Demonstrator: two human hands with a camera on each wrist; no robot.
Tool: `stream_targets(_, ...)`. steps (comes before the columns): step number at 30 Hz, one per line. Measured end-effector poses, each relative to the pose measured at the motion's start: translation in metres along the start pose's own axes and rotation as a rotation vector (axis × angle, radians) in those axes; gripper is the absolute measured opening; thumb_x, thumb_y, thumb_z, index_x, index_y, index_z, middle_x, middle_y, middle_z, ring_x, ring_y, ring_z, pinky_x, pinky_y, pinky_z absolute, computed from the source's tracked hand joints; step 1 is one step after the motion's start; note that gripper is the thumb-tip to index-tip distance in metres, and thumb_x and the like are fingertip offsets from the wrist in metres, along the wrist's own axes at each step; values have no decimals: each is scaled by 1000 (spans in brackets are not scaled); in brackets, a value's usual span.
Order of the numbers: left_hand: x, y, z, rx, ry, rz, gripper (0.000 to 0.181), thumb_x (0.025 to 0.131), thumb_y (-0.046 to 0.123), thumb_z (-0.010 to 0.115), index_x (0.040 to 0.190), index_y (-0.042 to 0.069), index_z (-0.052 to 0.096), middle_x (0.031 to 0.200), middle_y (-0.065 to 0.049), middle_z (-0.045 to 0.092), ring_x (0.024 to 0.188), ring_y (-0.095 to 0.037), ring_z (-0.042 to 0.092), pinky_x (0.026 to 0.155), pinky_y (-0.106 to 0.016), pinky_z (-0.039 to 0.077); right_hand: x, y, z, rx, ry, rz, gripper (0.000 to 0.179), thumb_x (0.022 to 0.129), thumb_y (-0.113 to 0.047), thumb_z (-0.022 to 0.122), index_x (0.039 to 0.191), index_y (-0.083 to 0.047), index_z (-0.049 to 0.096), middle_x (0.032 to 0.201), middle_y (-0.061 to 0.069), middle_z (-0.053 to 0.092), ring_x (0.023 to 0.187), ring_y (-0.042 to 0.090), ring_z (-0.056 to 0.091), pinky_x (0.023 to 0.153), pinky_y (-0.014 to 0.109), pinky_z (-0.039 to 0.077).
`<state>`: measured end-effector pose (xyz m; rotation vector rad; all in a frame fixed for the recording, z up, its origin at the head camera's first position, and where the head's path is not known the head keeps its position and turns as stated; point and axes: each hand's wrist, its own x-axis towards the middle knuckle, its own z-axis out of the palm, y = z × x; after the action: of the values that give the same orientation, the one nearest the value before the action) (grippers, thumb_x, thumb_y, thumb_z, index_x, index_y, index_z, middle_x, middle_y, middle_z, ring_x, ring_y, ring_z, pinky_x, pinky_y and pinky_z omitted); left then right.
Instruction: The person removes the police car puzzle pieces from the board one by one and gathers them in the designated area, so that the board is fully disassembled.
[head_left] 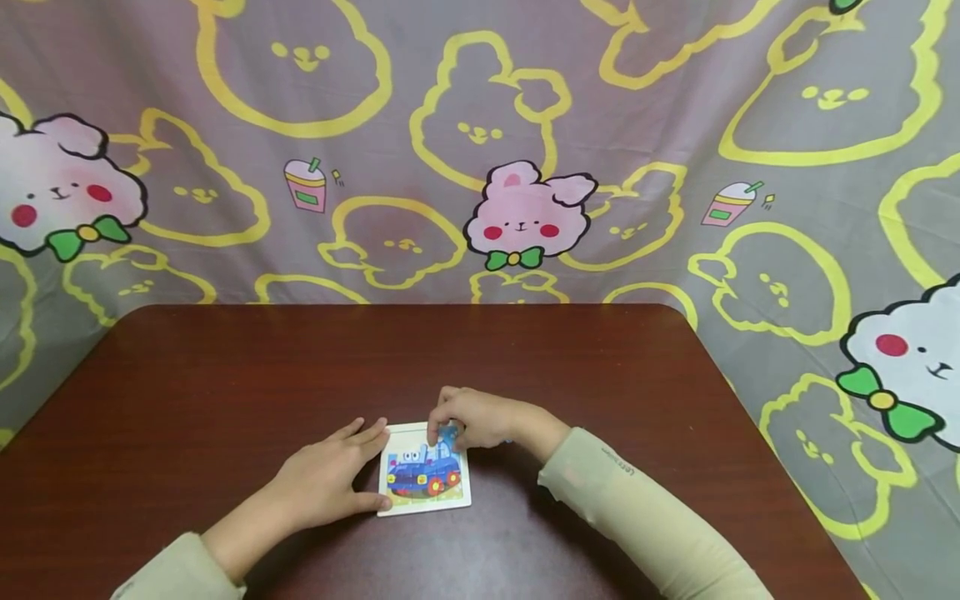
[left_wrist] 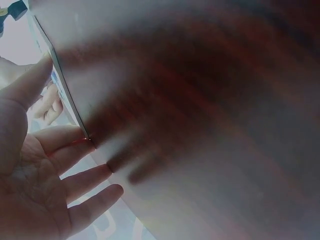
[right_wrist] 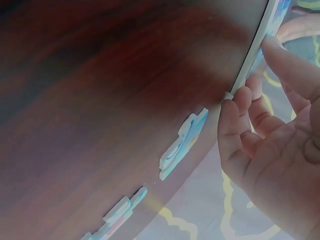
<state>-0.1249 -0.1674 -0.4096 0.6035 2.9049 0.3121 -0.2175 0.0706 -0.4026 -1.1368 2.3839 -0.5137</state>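
A square jigsaw puzzle (head_left: 423, 475) showing a blue cartoon vehicle lies in a white-rimmed tray on the table. My left hand (head_left: 322, 477) rests along the tray's left edge, thumb at the lower corner and fingers extended at the upper one. In the left wrist view, the thumb and fingertips of this left hand (left_wrist: 37, 165) touch the tray's edge (left_wrist: 67, 95). At the upper right corner, my right hand (head_left: 480, 418) curls its fingers and thumb about a blue puzzle piece (head_left: 448, 435), whose outline is partly hidden. The right wrist view shows those fingers at the tray's corner.
Loose puzzle pieces, one (right_wrist: 184, 144) nearer and another (right_wrist: 120, 212) farther off, lie on the table by the right hand; in the head view the right arm mostly covers them. A patterned curtain (head_left: 405, 167) hangs behind the dark wooden table (head_left: 247, 375).
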Motion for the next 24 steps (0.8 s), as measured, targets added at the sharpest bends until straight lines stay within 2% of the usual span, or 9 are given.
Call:
stream_targets(8, -1, 0, -1, -6, 1, 8, 89, 75, 56, 80, 143, 6, 53, 153, -9, 47, 142, -40, 42, 95, -57, 51, -1, -3, 1, -51, 7, 17, 26, 85, -5, 76, 100, -27, 72, 106, -4, 57, 102, 11, 51, 88, 22, 46)
stream_targets(15, 2, -1, -1, -9, -21, -8, 89, 76, 57, 79, 144, 7, 52, 155, -8, 45, 143, -40, 40, 95, -58, 51, -1, -1, 1, -52, 20, -9, 26, 86, -4, 75, 100, -25, 72, 107, -3, 57, 102, 13, 52, 87, 23, 46)
stream_targets(24, 0, -1, -1, -8, -24, -6, 90, 75, 58, 79, 145, 7, 52, 155, -8, 46, 143, -40, 40, 95, -59, 50, -2, 0, 2, -26, 18, -32, 26, 86, -2, 74, 100, -23, 71, 107, -2, 56, 97, 13, 51, 83, 22, 45)
